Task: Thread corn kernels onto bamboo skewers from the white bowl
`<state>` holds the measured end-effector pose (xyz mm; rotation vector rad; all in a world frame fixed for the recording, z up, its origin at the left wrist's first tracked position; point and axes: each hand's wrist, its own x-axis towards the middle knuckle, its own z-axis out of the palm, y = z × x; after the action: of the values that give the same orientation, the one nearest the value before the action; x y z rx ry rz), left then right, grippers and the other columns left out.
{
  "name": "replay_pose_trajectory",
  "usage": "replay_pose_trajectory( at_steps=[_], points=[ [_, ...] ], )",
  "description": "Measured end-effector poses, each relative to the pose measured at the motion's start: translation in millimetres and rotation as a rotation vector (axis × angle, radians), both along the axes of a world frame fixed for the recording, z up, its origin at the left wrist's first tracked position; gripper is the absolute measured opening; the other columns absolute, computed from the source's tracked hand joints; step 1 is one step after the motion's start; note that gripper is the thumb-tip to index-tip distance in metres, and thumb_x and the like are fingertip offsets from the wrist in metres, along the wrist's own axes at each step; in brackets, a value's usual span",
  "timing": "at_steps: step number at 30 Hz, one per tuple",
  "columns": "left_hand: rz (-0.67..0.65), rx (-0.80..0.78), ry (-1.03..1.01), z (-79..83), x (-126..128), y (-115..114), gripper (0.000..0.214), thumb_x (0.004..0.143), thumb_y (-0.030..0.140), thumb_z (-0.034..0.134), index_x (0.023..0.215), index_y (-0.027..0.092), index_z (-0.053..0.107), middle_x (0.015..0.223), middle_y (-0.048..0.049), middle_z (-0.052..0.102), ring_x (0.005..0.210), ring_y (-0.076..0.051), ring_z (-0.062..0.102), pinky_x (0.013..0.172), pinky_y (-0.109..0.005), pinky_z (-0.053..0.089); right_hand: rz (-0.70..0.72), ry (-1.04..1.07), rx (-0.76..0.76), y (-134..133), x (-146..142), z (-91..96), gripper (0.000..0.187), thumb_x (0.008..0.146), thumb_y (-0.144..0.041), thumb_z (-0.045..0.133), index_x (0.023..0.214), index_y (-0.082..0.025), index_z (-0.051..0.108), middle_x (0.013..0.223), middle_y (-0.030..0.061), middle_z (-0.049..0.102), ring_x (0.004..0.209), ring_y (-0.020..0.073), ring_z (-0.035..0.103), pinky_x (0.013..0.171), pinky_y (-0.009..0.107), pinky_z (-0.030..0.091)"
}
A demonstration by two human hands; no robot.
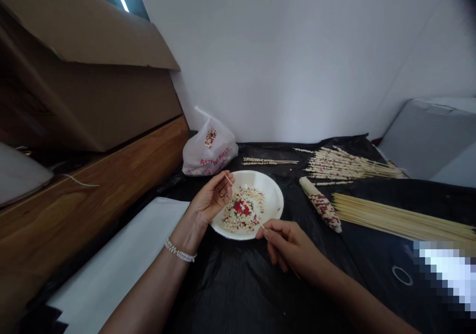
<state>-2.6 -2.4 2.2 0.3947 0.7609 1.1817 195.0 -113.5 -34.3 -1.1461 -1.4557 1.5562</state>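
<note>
My right hand (286,245) pinches a thin bamboo skewer (263,227) near the front right rim of a white bowl (274,205). The skewer appears to run up and left over the bowl to my left hand (213,197), whose thumb and fingertips close on its far end; whether a kernel is between them is too small to tell. Loose pale and dark red corn kernels (232,222) lie in the bowl around a printed red flower. A beaded bracelet circles my left wrist.
Behind the bowl stands a white plastic bag (210,150) with kernels. To the right lie kernel-threaded skewers (334,164), a partly stripped corn cob (322,205) and a bundle of bare skewers (401,217). A cardboard box (111,96) stands left, above white paper (130,259).
</note>
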Motion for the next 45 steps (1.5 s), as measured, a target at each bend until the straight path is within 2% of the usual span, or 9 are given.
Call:
replay_pose_trajectory(
  at_steps=[5, 12, 15, 21, 28, 31, 36, 40, 45],
  points=[
    [-0.038, 0.018, 0.036, -2.8, 5, -4, 0.007, 0.084, 0.015, 0.065, 0.087, 0.015, 0.07, 0.085, -0.005, 0.072, 0.073, -0.01, 0.068, 0.061, -0.016, 0.056, -0.003, -0.009, 0.008, -1, 0, 1.6, 0.027, 0.09, -0.041, 0.047, 0.088, -0.018, 0.061, 0.048, -0.0059, 0.053, 0.03, 0.0047, 0.037, 0.034, 0.018, 0.022],
    [-0.208, 0.104, 0.096, -5.9, 16, -16, 0.012, 0.083, 0.015, 0.066, 0.093, 0.012, 0.071, 0.087, -0.0063, 0.072, 0.067, -0.008, 0.065, 0.059, -0.016, 0.054, -0.055, 0.002, 0.035, 2, 3, 4.4, 0.028, 0.089, -0.043, 0.049, 0.087, -0.017, 0.062, 0.048, -0.0057, 0.054, 0.031, 0.0052, 0.038, 0.033, 0.018, 0.023],
    [-0.273, 0.164, 0.177, -5.7, 18, -21, 0.011, 0.081, 0.015, 0.068, 0.091, 0.012, 0.072, 0.087, -0.0084, 0.072, 0.072, -0.012, 0.067, 0.059, -0.018, 0.054, -0.07, -0.014, 0.052, 2, 3, 5.1, 0.029, 0.089, -0.043, 0.049, 0.086, -0.017, 0.062, 0.047, -0.0057, 0.053, 0.031, 0.0054, 0.038, 0.033, 0.018, 0.023],
    [-0.406, 0.23, 0.347, -7.9, 27, -33, 0.015, 0.073, 0.018, 0.076, 0.087, 0.013, 0.076, 0.093, -0.0117, 0.074, 0.083, -0.016, 0.068, 0.075, -0.023, 0.053, -0.105, -0.015, 0.09, 4, 5, 6.9, 0.031, 0.088, -0.046, 0.05, 0.086, -0.018, 0.062, 0.047, -0.0062, 0.053, 0.031, 0.0064, 0.039, 0.033, 0.018, 0.025],
    [-0.448, 0.376, 0.612, -12.3, 26, -30, 0.016, 0.072, 0.029, 0.076, 0.085, 0.019, 0.078, 0.095, -0.0099, 0.075, 0.084, -0.017, 0.068, 0.071, -0.024, 0.051, -0.123, 0.001, 0.08, 5, 8, 6.6, 0.033, 0.087, -0.048, 0.051, 0.089, -0.017, 0.064, 0.047, -0.0056, 0.054, 0.031, 0.0064, 0.039, 0.033, 0.019, 0.023],
    [-0.399, 0.529, 0.791, -15.3, 17, -22, 0.02, 0.077, 0.035, 0.069, 0.09, 0.021, 0.077, 0.088, -0.0089, 0.076, 0.078, -0.019, 0.068, 0.069, -0.027, 0.05, -0.141, 0.033, 0.062, 7, 9, 5.4, 0.035, 0.087, -0.049, 0.052, 0.092, -0.017, 0.064, 0.048, -0.0056, 0.054, 0.031, 0.0062, 0.039, 0.032, 0.018, 0.023],
    [-0.293, 0.764, 1.482, -18.1, 0, -14, 0.012, 0.072, 0.032, 0.069, 0.075, 0.024, 0.078, 0.076, -0.0062, 0.074, 0.069, -0.021, 0.063, 0.065, -0.029, 0.043, -0.14, 0.058, 0.037, 8, 9, 3.9, 0.034, 0.088, -0.048, 0.053, 0.094, -0.016, 0.064, 0.048, -0.0056, 0.054, 0.031, 0.0052, 0.039, 0.033, 0.018, 0.022],
    [-0.377, 0.794, 1.7, -14.7, -6, -17, 0.013, 0.062, 0.035, 0.075, 0.07, 0.026, 0.077, 0.069, -0.0052, 0.07, 0.064, -0.022, 0.06, 0.06, -0.029, 0.036, -0.143, 0.05, 0.027, 7, 8, 3.9, 0.034, 0.088, -0.048, 0.053, 0.096, -0.016, 0.064, 0.049, -0.0058, 0.054, 0.031, 0.0053, 0.039, 0.031, 0.018, 0.021],
    [-0.569, 0.876, 1.834, -10.5, -7, -21, 0.027, 0.056, 0.035, 0.076, 0.081, 0.025, 0.077, 0.077, -0.0059, 0.071, 0.069, -0.023, 0.06, 0.059, -0.028, 0.034, -0.127, 0.049, 0.034, 8, 8, 2.7, 0.035, 0.088, -0.047, 0.051, 0.095, -0.015, 0.063, 0.048, -0.0059, 0.054, 0.031, 0.0051, 0.039, 0.03, 0.017, 0.021]
  ],
)
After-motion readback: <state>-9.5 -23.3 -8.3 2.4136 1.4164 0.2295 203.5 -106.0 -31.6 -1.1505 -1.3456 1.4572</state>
